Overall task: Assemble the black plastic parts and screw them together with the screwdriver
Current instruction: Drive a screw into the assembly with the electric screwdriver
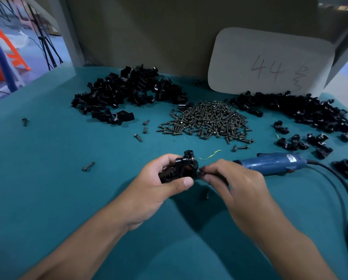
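Observation:
My left hand point(161, 184) grips a black plastic assembly point(184, 167) just above the green table point(68, 188), thumb across its front. My right hand point(235, 184) pinches a small dark screw point(201, 174) at the assembly's right side. The blue electric screwdriver point(274, 163) lies on the table just behind my right hand, its black cord point(342, 190) curling off to the right. A pile of screws point(207, 120) sits in the middle of the table. Heaps of black plastic parts lie at the back left point(128, 91) and at the back right point(298, 110).
Loose screws point(88, 166) lie scattered on the left of the table, and one point(207, 196) lies under my hands. A white card marked 44 point(270, 61) leans on the back wall. Loose black parts point(302, 143) lie beyond the screwdriver, others at its right.

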`<state>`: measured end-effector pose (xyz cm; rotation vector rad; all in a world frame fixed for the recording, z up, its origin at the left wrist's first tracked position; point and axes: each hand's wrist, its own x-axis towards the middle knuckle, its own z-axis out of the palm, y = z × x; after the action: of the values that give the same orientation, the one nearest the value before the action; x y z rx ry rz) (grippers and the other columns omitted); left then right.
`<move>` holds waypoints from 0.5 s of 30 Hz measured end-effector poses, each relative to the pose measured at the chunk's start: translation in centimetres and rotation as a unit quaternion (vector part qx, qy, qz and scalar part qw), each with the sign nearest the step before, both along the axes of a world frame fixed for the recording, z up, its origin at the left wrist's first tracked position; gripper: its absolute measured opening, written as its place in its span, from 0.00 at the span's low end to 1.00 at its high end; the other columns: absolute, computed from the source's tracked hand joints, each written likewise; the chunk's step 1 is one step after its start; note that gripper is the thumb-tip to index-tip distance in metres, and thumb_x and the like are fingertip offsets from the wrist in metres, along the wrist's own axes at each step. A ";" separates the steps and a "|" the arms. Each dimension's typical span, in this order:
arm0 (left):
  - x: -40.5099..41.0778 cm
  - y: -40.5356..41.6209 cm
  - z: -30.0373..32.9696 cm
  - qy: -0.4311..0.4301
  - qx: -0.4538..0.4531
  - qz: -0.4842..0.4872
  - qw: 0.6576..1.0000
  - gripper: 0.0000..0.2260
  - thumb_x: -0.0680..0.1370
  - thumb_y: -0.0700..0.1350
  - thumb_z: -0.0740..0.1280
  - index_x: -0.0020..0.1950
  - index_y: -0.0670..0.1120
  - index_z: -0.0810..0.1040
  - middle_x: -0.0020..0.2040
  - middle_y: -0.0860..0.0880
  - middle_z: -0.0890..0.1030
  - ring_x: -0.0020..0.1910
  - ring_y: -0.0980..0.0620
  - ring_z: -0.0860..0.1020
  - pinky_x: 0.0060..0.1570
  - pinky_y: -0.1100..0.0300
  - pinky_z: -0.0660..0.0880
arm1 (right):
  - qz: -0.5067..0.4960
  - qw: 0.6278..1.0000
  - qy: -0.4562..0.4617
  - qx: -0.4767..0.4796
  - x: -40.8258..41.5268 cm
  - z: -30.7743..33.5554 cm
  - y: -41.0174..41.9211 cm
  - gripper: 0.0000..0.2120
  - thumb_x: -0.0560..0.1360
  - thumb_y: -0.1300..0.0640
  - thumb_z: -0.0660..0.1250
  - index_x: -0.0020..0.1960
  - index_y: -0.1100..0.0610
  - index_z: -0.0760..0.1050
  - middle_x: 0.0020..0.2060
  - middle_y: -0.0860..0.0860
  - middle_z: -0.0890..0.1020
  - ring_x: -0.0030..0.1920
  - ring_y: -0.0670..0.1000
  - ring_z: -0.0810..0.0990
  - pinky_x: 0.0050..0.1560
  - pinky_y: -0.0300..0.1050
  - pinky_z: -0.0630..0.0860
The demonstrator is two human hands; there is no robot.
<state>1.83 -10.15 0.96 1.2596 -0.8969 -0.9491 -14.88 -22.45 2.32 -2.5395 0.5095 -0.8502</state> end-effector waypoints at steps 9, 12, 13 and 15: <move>-0.6 0.0 0.1 -0.085 -0.002 0.007 0.996 0.13 0.75 0.37 0.74 0.57 0.46 0.77 0.46 0.60 0.83 0.46 0.63 0.79 0.49 0.70 0.73 | -0.011 0.992 0.121 0.025 -0.4 0.1 0.2 0.19 0.82 0.34 0.46 0.46 0.44 0.68 0.40 0.42 0.76 0.42 0.45 0.75 0.41 0.52 0.74; -0.7 0.0 -0.1 -0.097 0.004 0.013 0.995 0.13 0.76 0.38 0.74 0.57 0.46 0.76 0.47 0.57 0.82 0.47 0.61 0.79 0.51 0.68 0.73 | 0.005 0.992 0.122 0.031 -0.6 0.1 -0.2 0.07 0.83 0.41 0.53 0.50 0.41 0.67 0.45 0.37 0.74 0.47 0.41 0.74 0.42 0.44 0.72; -0.7 0.1 -0.1 -0.097 0.005 0.015 0.995 0.13 0.76 0.38 0.74 0.58 0.46 0.76 0.48 0.56 0.82 0.48 0.61 0.79 0.52 0.68 0.73 | 0.002 0.992 0.123 0.033 -0.6 0.0 -0.2 0.08 0.83 0.41 0.53 0.48 0.41 0.66 0.45 0.37 0.74 0.47 0.41 0.73 0.40 0.42 0.70; -0.9 0.1 -0.1 -0.103 0.008 0.017 0.995 0.13 0.76 0.39 0.74 0.58 0.46 0.76 0.49 0.55 0.82 0.49 0.61 0.79 0.52 0.69 0.73 | -0.011 0.992 0.123 0.021 -0.3 -0.2 -0.2 0.14 0.83 0.38 0.48 0.44 0.42 0.64 0.44 0.38 0.74 0.43 0.42 0.73 0.36 0.40 0.66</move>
<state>0.96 -10.07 0.87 1.3998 -1.0258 -0.8100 -15.21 -22.67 2.09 -2.6182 0.6255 -0.5293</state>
